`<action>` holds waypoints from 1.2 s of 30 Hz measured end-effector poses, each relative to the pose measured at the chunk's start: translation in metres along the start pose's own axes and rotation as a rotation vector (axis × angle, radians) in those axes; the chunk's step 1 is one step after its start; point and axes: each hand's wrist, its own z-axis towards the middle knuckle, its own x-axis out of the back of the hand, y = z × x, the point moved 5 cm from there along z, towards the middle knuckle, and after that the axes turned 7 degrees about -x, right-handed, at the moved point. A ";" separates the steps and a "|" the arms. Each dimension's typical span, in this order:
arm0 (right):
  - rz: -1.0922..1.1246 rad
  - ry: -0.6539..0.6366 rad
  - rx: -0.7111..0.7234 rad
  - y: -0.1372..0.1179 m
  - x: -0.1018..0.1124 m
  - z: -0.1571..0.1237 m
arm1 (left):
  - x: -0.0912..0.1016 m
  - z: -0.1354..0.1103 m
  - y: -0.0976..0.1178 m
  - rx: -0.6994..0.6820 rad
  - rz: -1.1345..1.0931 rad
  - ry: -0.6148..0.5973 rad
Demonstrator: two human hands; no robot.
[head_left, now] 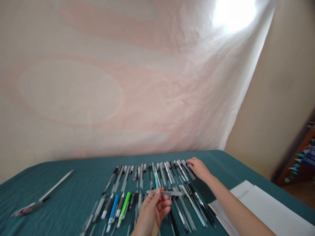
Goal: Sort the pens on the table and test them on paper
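Note:
My left hand [155, 209] is low in the middle of the head view, thumb and fingers pinched on a translucent pen [172, 193] lying roughly level and pointing right. Farther off, my right hand [199, 168] reaches to the right end of the back row of pens [126, 178], its fingers apart. Whether its fingertips touch the last pen [189, 169] there, I cannot tell. Nearer me runs a front row, with a blue pen [113, 211], a bright green pen [124, 208] and a black pen [200, 201]. My left hand hides part of that row.
A dark green cloth [81, 186] covers the table. White paper sheets [265, 205] lie at the right, partly under my right arm. A long white stick-like thing [55, 186] with a blurred near end rests at the left. Behind the table hangs a pale sheet [147, 98].

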 end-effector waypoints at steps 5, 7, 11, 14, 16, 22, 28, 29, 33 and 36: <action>0.025 0.001 0.048 0.000 -0.007 0.007 | 0.000 0.002 -0.001 0.009 -0.002 -0.022; 0.046 0.001 0.054 0.000 -0.008 0.007 | 0.001 0.002 -0.002 0.008 -0.004 -0.021; 0.114 0.023 0.043 -0.002 -0.006 0.005 | 0.000 0.002 -0.002 0.013 -0.002 -0.016; 0.188 0.048 0.020 -0.005 0.003 0.002 | 0.000 0.002 0.000 0.006 -0.007 -0.018; 0.249 0.055 0.003 -0.011 0.012 -0.004 | 0.000 0.002 0.001 -0.001 -0.013 -0.025; 0.468 -0.083 0.015 -0.064 0.033 -0.052 | 0.006 0.004 -0.002 -0.025 -0.038 -0.047; 0.826 -0.343 -0.066 -0.111 0.026 -0.107 | 0.009 0.005 -0.002 -0.048 -0.069 -0.048; 0.844 -0.332 -0.084 -0.113 0.025 -0.112 | 0.009 0.006 -0.002 -0.049 -0.073 -0.048; 0.844 -0.289 -0.116 -0.113 0.025 -0.119 | 0.009 0.008 -0.001 -0.056 -0.082 -0.047; 0.852 -0.297 -0.115 -0.111 0.025 -0.118 | 0.009 0.008 -0.002 -0.056 -0.080 -0.038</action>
